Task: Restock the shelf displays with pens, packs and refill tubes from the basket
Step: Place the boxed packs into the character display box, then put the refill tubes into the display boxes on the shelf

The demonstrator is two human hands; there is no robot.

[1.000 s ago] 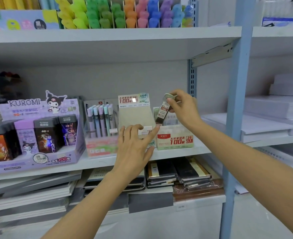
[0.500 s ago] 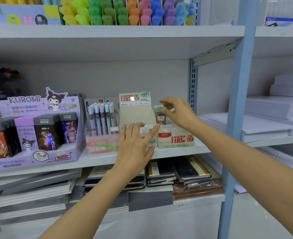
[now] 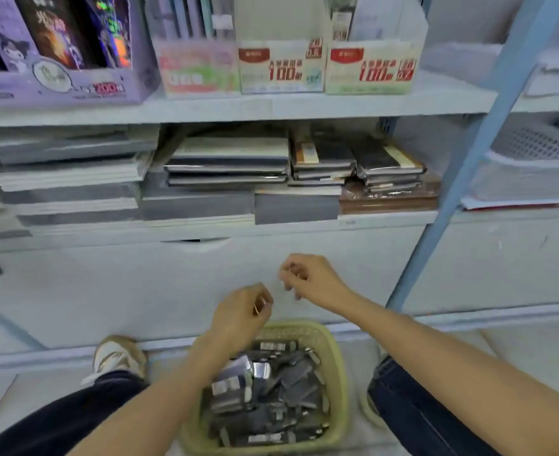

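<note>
Tube gone from right hand [image 3: 311,279]; it and left hand [image 3: 242,311] now over basket [image 3: 339,357], lower centre. Fingers loosely curled, empty. Next pick due.

A woven-look pale green plastic basket [image 3: 337,357] holds glossy dark packs [image 3: 271,383]; the display boxes [image 3: 370,67] are printed card.

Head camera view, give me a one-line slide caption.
Left hand and right hand hover, loosely curled, over the floor basket of dark packs below the shelf displays.
</note>
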